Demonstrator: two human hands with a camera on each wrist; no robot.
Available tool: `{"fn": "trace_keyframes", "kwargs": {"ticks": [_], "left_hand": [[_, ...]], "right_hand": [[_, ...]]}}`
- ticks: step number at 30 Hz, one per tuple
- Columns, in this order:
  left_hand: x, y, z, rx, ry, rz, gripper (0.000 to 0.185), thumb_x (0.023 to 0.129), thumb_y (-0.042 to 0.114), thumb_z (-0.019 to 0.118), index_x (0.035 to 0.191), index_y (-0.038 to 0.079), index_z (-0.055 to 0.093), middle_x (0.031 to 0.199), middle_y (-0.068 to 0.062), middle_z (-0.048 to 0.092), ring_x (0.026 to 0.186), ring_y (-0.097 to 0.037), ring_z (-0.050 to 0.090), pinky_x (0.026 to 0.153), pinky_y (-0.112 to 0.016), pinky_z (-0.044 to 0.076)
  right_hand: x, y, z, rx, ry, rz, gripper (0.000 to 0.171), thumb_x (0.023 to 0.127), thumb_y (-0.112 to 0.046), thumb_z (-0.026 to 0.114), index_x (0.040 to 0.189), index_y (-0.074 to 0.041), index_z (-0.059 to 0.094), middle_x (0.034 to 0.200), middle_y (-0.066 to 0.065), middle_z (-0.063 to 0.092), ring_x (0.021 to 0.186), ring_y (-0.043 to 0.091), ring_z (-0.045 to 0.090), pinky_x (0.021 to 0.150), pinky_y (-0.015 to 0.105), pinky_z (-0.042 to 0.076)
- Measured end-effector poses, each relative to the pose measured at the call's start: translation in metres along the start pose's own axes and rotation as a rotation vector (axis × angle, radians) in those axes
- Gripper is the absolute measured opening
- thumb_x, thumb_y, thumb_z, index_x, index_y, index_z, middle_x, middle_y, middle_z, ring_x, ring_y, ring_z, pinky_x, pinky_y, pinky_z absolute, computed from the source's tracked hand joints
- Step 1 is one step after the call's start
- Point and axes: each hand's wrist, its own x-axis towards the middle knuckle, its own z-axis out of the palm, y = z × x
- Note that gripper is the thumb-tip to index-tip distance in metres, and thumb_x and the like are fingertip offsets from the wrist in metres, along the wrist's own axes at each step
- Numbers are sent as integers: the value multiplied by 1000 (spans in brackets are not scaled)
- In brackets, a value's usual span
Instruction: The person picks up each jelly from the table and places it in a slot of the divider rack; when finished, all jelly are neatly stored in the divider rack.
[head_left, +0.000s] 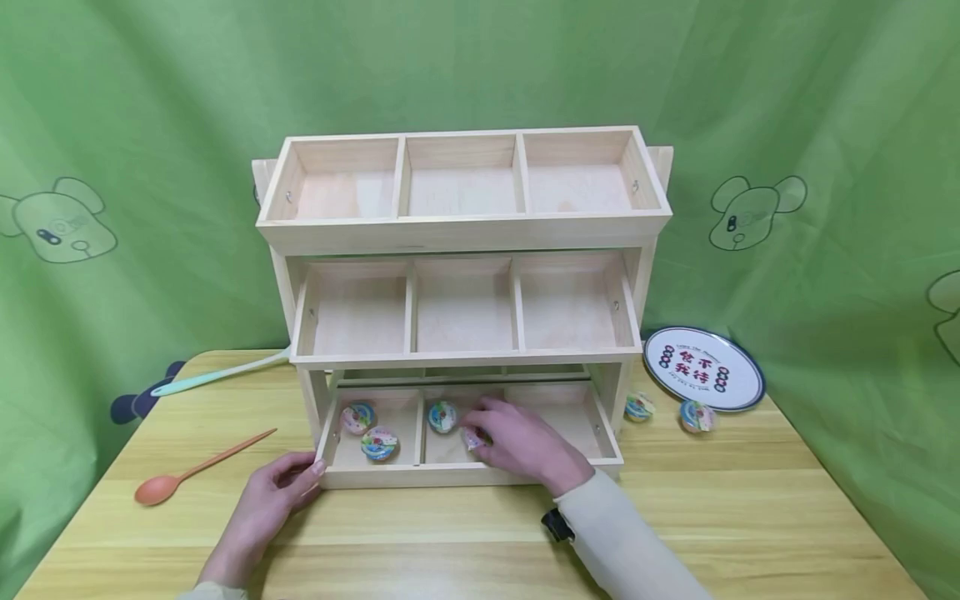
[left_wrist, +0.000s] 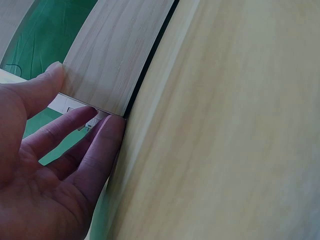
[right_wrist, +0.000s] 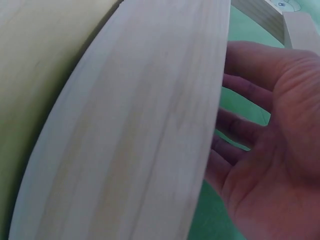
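A three-tier wooden rack (head_left: 465,233) stands on the table, its lowest tray (head_left: 465,477) tilted forward and split by dividers. My left hand (head_left: 262,508) holds that tray's front left corner; in the left wrist view the thumb is at the top edge and the fingers lie by the lower corner. Reaching over the front board, my right hand (head_left: 521,437) pinches a jelly cup (head_left: 474,438) low in the middle compartment. Another jelly cup (head_left: 442,416) lies to its left there. Two more, one pinkish (head_left: 357,417) and one blue-lidded (head_left: 380,444), sit in the left compartment. In the right wrist view the board hides the fingertips.
Right of the rack, one jelly cup (head_left: 639,407) lies by its leg and another (head_left: 697,416) by an oval plate (head_left: 705,368). An orange spoon (head_left: 159,490) and a mint-green handle (head_left: 221,373) lie on the left. A green curtain (head_left: 465,58) hangs behind.
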Motion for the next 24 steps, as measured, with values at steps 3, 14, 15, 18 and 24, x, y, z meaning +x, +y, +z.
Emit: {"fn": "trace_keyframes", "kwargs": {"ticks": [3,14,15,18,24], "left_hand": [[0,1,0,1,-3,0,51,79,26,68,116,-6,53,107,-19,56,91,-19,57,81,-26,51],[-1,1,-1,-4,1,-16,50,81,24,67,117,-7,52,108,-19,56,92,-19,57,81,-26,51],[-1,1,-1,-2,2,-20,50,81,24,67,117,-6,52,107,-19,56,92,-20,57,81,-26,51],[-1,1,-2,3,6,-25,50,81,25,67,118,-6,52,107,-19,55,92,-20,57,80,-26,51],[0,-1,-2,-4,1,-12,50,81,25,67,117,-6,52,107,-19,56,91,-18,57,80,-26,51]], "right_hand": [[1,-1,0,16,-21,20,37,80,-25,67,116,-15,59,118,8,53,99,21,53,84,35,49],[10,0,8,6,-28,25,36,79,-29,68,112,-18,62,118,4,55,105,23,51,87,39,47],[10,0,8,10,-31,27,36,79,-31,68,112,-18,62,118,4,55,109,24,49,89,40,45],[10,-2,5,32,-38,38,37,80,-36,65,113,-18,61,123,7,52,116,28,43,96,44,40],[-2,-5,-9,23,-5,52,42,83,-42,60,116,-17,59,127,13,48,115,29,44,95,44,40]]}}
